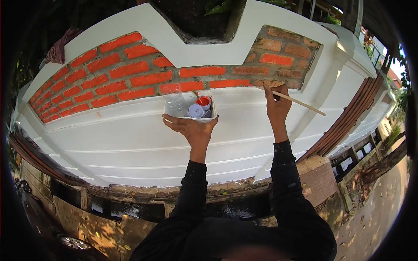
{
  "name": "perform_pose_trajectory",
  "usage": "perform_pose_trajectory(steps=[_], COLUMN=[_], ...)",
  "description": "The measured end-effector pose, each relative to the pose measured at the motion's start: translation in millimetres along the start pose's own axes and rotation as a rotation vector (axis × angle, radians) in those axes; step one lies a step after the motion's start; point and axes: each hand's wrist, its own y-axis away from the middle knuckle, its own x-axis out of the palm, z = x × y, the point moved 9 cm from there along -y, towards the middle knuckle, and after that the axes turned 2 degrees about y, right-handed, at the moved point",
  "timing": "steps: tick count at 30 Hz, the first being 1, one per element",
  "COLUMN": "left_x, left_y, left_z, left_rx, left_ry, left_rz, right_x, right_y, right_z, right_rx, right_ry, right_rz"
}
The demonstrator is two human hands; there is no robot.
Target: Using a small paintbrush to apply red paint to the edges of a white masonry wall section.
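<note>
My left hand (197, 130) holds up a white plastic tub (214, 109) from its near side. Inside it are a clear plastic bottle (174, 103), an open can of orange-red paint (204, 100) with a thin green stick in it, and a can with a pale lid (195, 111). Between the fingers of my right hand (278, 104) is a slim paintbrush with a wooden handle (305, 105). Its tip meets the wall where a bright orange-red brick (229, 84) adjoins a dull brown brick (270, 83); the bristles are hard to make out.
White moulded wall panels (130, 133) surround the brickwork. Dull bricks (297, 49) fill much of the right section. A planter recess (199, 23) cuts into the wall top. Below runs a water-filled drain (130, 210). A dark car (49, 228) stands lower left. Brown pipes (343, 117) slope at right.
</note>
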Motion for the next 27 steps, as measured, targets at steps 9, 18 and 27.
perform_pose_trajectory(steps=[9, 18, 27], left_x=[0, 1, 1], left_y=[0, 1, 1], left_z=[-6, -4, -3], left_rx=[0.073, 0.085, 0.12], left_ry=[-0.026, -0.074, -0.047], left_rz=[-0.019, -0.035, -0.044], right_x=[18, 8, 13], right_y=[-3, 5, 32], right_z=[6, 19, 33], right_rx=[-0.204, -0.203, -0.291], right_ry=[0.058, 0.117, 0.065], right_rz=[0.029, 0.047, 0.01])
